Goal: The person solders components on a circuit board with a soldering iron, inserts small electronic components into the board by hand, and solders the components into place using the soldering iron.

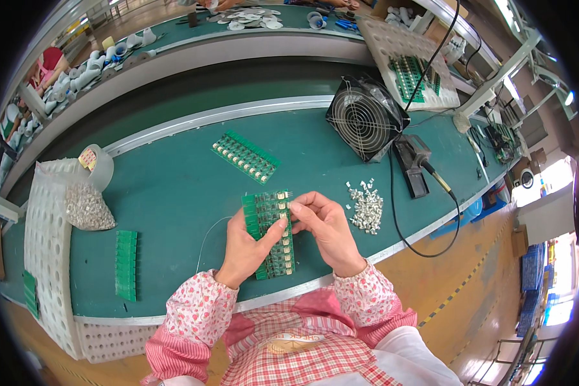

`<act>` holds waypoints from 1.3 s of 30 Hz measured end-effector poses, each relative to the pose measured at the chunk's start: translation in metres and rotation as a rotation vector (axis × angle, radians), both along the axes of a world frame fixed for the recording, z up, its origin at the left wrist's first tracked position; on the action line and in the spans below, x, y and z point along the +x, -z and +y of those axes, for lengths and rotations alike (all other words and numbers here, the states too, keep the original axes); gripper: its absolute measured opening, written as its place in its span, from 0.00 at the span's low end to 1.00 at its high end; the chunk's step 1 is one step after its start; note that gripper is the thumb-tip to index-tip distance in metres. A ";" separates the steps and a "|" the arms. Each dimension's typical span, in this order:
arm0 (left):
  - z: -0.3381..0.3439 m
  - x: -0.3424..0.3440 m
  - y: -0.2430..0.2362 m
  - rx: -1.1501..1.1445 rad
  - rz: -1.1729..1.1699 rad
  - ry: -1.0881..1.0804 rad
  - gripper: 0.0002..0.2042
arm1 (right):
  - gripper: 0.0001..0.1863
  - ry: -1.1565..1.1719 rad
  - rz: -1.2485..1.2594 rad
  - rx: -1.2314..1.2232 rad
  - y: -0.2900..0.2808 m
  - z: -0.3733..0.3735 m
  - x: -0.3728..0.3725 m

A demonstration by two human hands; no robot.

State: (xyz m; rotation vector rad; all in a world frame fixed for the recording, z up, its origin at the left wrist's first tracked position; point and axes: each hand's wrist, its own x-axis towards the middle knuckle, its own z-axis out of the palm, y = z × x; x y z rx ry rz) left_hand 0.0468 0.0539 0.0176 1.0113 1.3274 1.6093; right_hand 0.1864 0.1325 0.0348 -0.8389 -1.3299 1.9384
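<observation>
My left hand (241, 254) grips a green circuit board panel (265, 207) by its left side, with the thumb lying across its face. A row of small white connectors runs down the panel's right part. At the upper right edge of the panel, my right hand (331, 235) is closed in a pinch by the top connectors. Whatever sits between its fingertips is too small and hidden to make out. To the right of that hand lies a loose heap of small white connectors (368, 209). Beyond my hands rests another green panel (246, 156) fitted with connectors.
A narrow green panel (126, 265) lies at left, beside a bag of small white parts (89, 207), a tape roll (100, 168) and a white foam tray (48, 257). A fan (365, 119) and a soldering iron (436, 177) with trailing cable stand at right. More boards (406, 80) lie on a far tray.
</observation>
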 end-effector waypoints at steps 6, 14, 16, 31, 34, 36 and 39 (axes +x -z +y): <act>0.000 0.001 0.002 -0.014 -0.006 0.006 0.12 | 0.09 0.022 0.030 0.005 0.001 -0.002 0.000; -0.003 0.008 -0.005 -0.013 0.087 0.001 0.12 | 0.09 0.149 0.078 0.126 0.019 -0.013 -0.007; -0.003 0.005 -0.003 -0.021 0.062 -0.005 0.13 | 0.11 0.152 0.074 0.117 0.018 -0.010 -0.003; 0.008 -0.002 0.001 -0.126 -0.153 -0.019 0.12 | 0.07 0.216 -0.799 1.279 0.026 0.028 0.064; 0.005 -0.001 0.001 -0.104 -0.164 -0.048 0.11 | 0.07 0.235 -0.690 1.158 0.031 0.024 0.055; 0.002 -0.001 0.002 -0.105 -0.200 -0.050 0.11 | 0.07 0.217 -0.644 1.018 0.030 0.019 0.051; 0.001 -0.003 0.005 -0.118 -0.198 -0.034 0.12 | 0.10 0.142 -0.441 0.625 0.021 0.013 0.043</act>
